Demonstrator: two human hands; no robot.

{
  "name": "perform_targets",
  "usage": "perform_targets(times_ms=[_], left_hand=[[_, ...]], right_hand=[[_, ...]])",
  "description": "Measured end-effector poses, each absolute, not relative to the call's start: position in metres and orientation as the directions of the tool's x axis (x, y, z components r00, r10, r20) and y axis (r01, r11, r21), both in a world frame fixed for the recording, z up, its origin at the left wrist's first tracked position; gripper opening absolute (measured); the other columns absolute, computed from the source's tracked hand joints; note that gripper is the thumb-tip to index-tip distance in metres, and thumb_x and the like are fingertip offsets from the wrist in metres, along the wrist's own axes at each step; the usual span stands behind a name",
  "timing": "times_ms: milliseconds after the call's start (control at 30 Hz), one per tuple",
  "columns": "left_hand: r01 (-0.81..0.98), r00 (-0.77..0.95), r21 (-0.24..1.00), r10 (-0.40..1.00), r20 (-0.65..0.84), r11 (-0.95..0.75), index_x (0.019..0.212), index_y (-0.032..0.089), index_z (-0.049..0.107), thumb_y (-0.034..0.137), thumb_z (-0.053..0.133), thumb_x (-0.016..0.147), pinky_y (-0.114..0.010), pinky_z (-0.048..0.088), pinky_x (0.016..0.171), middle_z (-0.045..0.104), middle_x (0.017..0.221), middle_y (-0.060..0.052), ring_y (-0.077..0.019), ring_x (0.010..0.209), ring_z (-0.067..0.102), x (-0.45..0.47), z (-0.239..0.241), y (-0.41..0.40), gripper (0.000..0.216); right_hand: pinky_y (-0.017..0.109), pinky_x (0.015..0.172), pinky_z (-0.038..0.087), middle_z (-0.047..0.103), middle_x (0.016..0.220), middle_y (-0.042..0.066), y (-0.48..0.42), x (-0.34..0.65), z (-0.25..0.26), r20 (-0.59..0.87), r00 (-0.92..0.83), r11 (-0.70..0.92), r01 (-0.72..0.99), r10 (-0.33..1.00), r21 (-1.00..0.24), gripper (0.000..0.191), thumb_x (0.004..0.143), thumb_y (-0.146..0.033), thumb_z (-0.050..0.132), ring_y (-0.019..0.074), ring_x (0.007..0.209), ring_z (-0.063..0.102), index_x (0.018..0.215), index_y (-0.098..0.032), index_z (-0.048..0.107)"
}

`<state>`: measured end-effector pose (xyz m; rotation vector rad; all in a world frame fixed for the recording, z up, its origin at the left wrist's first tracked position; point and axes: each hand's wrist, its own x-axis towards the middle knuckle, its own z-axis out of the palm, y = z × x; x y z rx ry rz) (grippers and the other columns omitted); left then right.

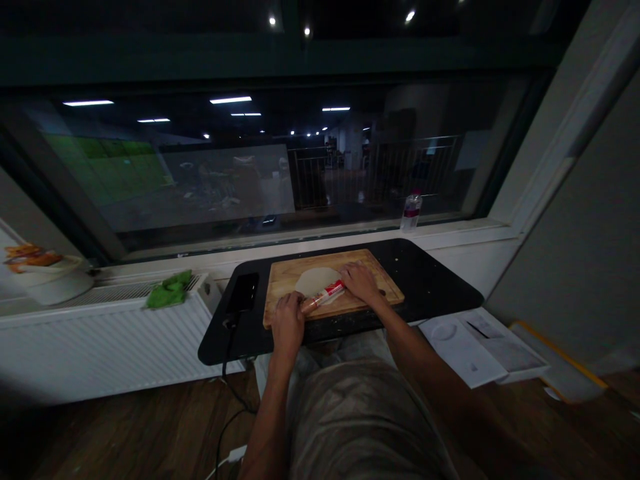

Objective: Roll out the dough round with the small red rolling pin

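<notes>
A rolling pin point(323, 297) with a red and white label around its middle lies slantwise over a flat, pale round of dough point(311, 280). My left hand point(289, 319) is closed over its near left end, and my right hand point(358, 280) is closed over its far right end. My fingers hide both ends of the pin. Under the dough is a wooden cutting board point(285, 271), which rests on a small black table point(425, 280). The pin covers part of the dough's near side.
A phone point(243, 292) with a cable lies left of the board. On the white radiator point(125, 347) sits a green cloth point(170, 289), near a white pot point(55, 280). A bottle point(411, 212) stands on the windowsill. An open white box point(465, 347) is at the lower right.
</notes>
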<state>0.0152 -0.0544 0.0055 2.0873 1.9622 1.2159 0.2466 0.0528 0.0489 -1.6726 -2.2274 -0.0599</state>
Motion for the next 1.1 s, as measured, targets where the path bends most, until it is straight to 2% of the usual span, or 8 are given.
perform_targets(times_ms=[233, 467, 1100], left_hand=[[0.810, -0.118, 0.550, 0.862, 0.493, -0.204, 0.118, 0.020, 0.074, 0.000, 0.049, 0.092, -0.036, 0.057, 0.104, 0.081, 0.120, -0.010, -0.0250, 0.117, 0.075, 0.011, 0.006, -0.046, 0.042], [0.810, -0.114, 0.546, 0.855, 0.506, -0.215, 0.116, 0.021, 0.075, 0.004, 0.046, 0.097, -0.039, 0.058, 0.104, 0.081, 0.119, -0.011, -0.0268, 0.115, 0.075, 0.012, 0.005, -0.048, 0.038], [0.803, -0.114, 0.547, 0.841, 0.528, -0.234, 0.122, 0.018, 0.077, 0.002, 0.045, 0.095, -0.043, 0.057, 0.108, 0.082, 0.117, -0.012, -0.0278, 0.116, 0.076, 0.009, 0.002, -0.043, 0.044]], right_hand=[[0.033, 0.110, 0.043, 0.082, 0.129, 0.010, 0.052, 0.248, 0.049, 0.316, -0.231, 0.301, 0.934, 0.920, -0.193, 0.043, 0.116, -0.027, 0.039, 0.0262, 0.127, 0.065, 0.114, -0.021, 0.082], [0.033, 0.109, 0.043, 0.081, 0.130, 0.010, 0.049, 0.246, 0.052, 0.304, -0.241, 0.304, 0.935, 0.922, -0.180, 0.045, 0.116, -0.026, 0.039, 0.0265, 0.127, 0.066, 0.114, -0.021, 0.083], [0.031, 0.105, 0.043, 0.082, 0.130, 0.009, 0.052, 0.247, 0.048, 0.329, -0.232, 0.306, 0.932, 0.915, -0.193, 0.042, 0.117, -0.028, 0.042, 0.0259, 0.127, 0.065, 0.110, -0.022, 0.083]])
